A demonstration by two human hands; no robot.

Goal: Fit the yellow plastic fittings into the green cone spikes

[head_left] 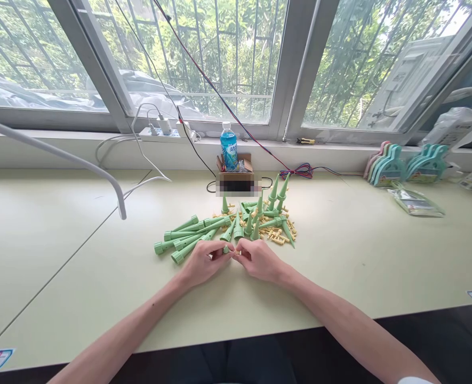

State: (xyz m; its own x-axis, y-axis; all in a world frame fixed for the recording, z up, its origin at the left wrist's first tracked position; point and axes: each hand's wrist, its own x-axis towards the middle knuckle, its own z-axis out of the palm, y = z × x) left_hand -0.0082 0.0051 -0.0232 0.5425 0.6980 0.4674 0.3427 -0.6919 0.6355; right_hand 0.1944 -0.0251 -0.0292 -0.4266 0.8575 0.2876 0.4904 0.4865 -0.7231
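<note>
My left hand [206, 261] is closed around a green plastic spike [225, 249], most of it hidden by my fingers. Pinched in my right hand [260, 260] is a small yellow plastic peg [236, 253], close against the green piece; whether the two are joined I cannot tell. Just beyond my hands lies a pile of green hollow spikes [188, 243], several on their sides at the left. Other green cones [273, 194] stand point up at the right. Among them are scattered many small yellow pegs [276, 236].
Behind the pile stands a small cardboard box [244, 162] beside a blue-labelled bottle [229, 149]. A coiled red and blue cable [300, 170] lies near the sill. Pastel plastic hangers [388, 165] stand at the right. A white curved tube [100, 172] crosses the left side.
</note>
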